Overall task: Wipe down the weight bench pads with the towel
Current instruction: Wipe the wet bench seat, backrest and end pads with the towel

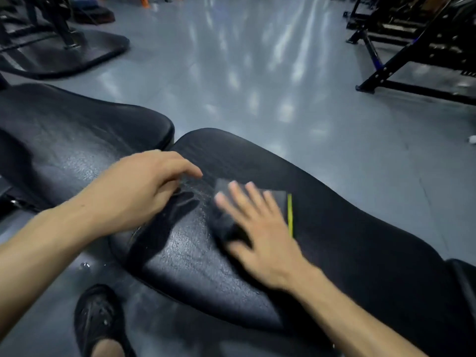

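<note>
A folded dark grey towel (279, 200) with a yellow-green edge lies on the long black bench pad (347, 228). My right hand (257, 228) presses flat on the towel, fingers straight and spread, blurred by motion. My left hand (139, 186) hovers just left of it over the same pad, fingers loosely curled and holding nothing. A second black pad (64, 140) sits to the left, separated from the first by a narrow gap. The pad surface near the towel looks shiny and damp.
Glossy grey floor (257, 86) stretches ahead. A black rack frame (412, 60) stands at the upper right, and another machine with a black base mat (64, 52) at the upper left. My foot in a black shoe (100, 323) is on the floor below the bench.
</note>
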